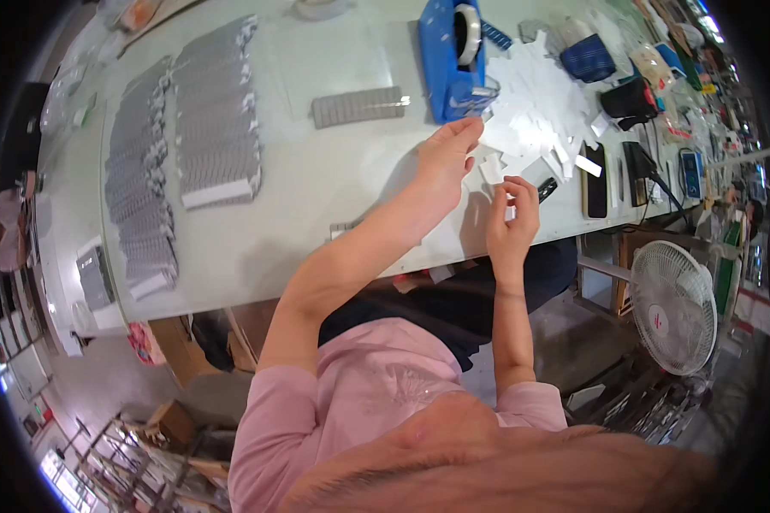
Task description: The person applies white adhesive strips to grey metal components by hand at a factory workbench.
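My left hand [447, 168] reaches across the table to the front of a blue tape dispenser [441, 64] that carries a roll of clear tape [468, 34]. Its fingers are pinched together just below the cutting end; whatever they grip is too small to make out. My right hand [513, 224] is nearer the table edge, its thumb and fingers curled together beside a white paper piece [492, 168]. I cannot make out what, if anything, is between them. Partly behind my left forearm lies a small grey-and-white strip [340, 229].
Two long rows of grey stacked pieces [216, 111] cover the left side. A shorter grey block [359, 108] lies mid-table. White scraps [535, 94], a black phone [595, 181] and a dark blue cup-like object [588, 58] crowd the right. A white fan [673, 308] stands beyond the edge.
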Action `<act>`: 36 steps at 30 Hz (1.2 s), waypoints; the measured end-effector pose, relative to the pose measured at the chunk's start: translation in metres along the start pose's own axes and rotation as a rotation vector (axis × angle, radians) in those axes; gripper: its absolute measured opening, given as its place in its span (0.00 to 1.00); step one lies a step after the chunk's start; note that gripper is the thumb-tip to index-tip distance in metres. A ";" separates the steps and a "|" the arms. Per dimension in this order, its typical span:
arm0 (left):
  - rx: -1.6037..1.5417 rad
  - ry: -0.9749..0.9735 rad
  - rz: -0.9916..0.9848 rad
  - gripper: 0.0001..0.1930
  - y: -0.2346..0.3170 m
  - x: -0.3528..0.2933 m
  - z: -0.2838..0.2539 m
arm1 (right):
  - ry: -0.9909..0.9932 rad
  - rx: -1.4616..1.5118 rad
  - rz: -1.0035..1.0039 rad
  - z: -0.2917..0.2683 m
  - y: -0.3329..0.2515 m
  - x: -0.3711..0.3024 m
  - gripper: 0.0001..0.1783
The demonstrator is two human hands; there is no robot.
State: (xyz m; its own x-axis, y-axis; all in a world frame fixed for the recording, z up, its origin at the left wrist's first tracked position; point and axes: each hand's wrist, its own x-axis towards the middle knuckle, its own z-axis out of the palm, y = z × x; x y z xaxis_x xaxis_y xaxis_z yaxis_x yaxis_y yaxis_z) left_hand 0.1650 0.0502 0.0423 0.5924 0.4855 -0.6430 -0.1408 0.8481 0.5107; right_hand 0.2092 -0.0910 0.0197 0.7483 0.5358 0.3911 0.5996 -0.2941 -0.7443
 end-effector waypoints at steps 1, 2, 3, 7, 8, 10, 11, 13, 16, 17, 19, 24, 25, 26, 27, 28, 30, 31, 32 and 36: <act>-0.007 -0.057 0.073 0.09 0.001 -0.012 -0.007 | -0.035 0.131 0.118 -0.005 -0.010 -0.003 0.02; -0.012 -0.112 0.145 0.10 0.002 -0.024 -0.016 | -0.101 0.179 0.190 -0.010 -0.015 -0.009 0.03; -0.010 -0.096 0.139 0.10 0.005 -0.041 -0.026 | -0.111 0.184 0.202 -0.014 -0.023 -0.014 0.03; 0.126 -0.028 0.428 0.07 0.014 -0.095 -0.102 | -0.322 0.346 0.214 -0.010 -0.055 -0.029 0.05; 0.270 -0.022 0.475 0.06 0.015 -0.110 -0.129 | -0.365 0.377 0.175 -0.008 -0.060 -0.032 0.05; 0.383 -0.007 0.500 0.06 0.013 -0.137 -0.168 | -0.506 0.404 0.286 -0.010 -0.069 -0.042 0.05; 0.355 0.007 0.486 0.06 0.012 -0.148 -0.180 | -0.571 0.435 0.355 -0.011 -0.070 -0.048 0.05; 0.372 0.010 0.405 0.06 0.013 -0.166 -0.195 | -0.598 0.514 0.388 -0.008 -0.072 -0.059 0.04; 0.365 -0.011 0.309 0.05 0.016 -0.175 -0.208 | -0.589 0.709 0.620 -0.001 -0.064 -0.072 0.04; 0.396 -0.003 0.287 0.05 0.016 -0.176 -0.209 | -0.610 0.731 0.650 -0.001 -0.062 -0.073 0.04; 0.423 0.013 0.263 0.05 0.015 -0.176 -0.212 | -0.641 0.752 0.682 0.000 -0.060 -0.072 0.05; 1.114 0.168 0.887 0.10 0.008 -0.159 -0.202 | -0.567 0.449 0.369 0.005 -0.052 -0.071 0.06; 1.113 0.171 0.883 0.10 0.006 -0.156 -0.204 | -0.571 0.448 0.371 0.006 -0.052 -0.070 0.06; 1.187 0.174 0.964 0.11 0.003 -0.154 -0.207 | -0.537 0.403 0.280 0.008 -0.053 -0.069 0.07; 1.259 0.174 1.044 0.11 0.002 -0.151 -0.208 | -0.501 0.356 0.189 0.009 -0.054 -0.067 0.08; 1.258 0.174 1.040 0.11 0.002 -0.150 -0.209 | -0.503 0.354 0.192 0.010 -0.052 -0.066 0.08; 1.222 0.224 1.017 0.11 0.004 -0.148 -0.208 | -0.484 0.174 -0.045 0.010 -0.048 -0.061 0.08; 1.223 0.220 1.012 0.11 0.006 -0.146 -0.207 | -0.484 0.171 -0.040 0.011 -0.049 -0.060 0.08; 1.232 0.243 0.984 0.11 0.009 -0.143 -0.204 | -0.483 0.137 -0.024 0.013 -0.051 -0.058 0.08; 1.278 0.304 0.911 0.09 0.013 -0.130 -0.194 | -0.455 0.020 -0.045 0.022 -0.051 -0.055 0.06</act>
State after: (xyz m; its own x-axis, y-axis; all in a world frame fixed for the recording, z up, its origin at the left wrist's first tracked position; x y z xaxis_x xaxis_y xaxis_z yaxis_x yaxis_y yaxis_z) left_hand -0.0675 0.0390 0.0216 0.4910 0.8621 0.1249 0.4759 -0.3856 0.7905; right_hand 0.1307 -0.0879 0.0240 0.5183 0.8421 0.1490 0.6197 -0.2497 -0.7441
